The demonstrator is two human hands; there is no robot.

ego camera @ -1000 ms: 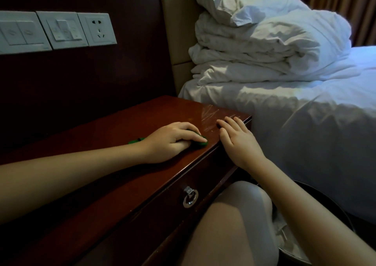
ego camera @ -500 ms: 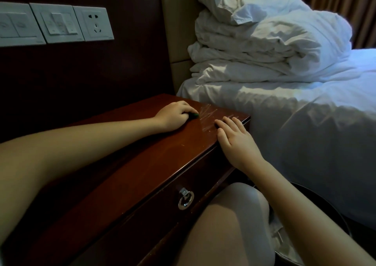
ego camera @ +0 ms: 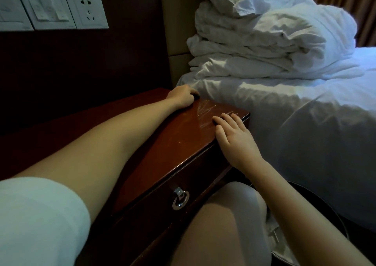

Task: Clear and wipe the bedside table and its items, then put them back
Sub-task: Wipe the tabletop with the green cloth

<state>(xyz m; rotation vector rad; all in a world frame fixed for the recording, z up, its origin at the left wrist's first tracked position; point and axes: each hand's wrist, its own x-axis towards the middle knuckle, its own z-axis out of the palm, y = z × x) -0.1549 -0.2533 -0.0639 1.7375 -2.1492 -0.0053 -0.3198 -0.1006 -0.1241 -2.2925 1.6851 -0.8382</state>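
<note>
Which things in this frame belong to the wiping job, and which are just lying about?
Job: bedside table; wiping cloth, mostly hidden under the left hand; right hand, flat on the table's edge.
Bystanders: bundled white duvet; wall socket; light switch; drawer ring pull; waste bin.

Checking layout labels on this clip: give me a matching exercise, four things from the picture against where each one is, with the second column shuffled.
1. left hand
2. right hand
3. ring pull
4. socket

A. on the drawer front
B. on the wall, upper left
C. flat on the table top's front corner
D. curled over a cloth at the table's back edge, by the bed

Pairs: 1-D, 2-C, 3-A, 4-B.
</note>
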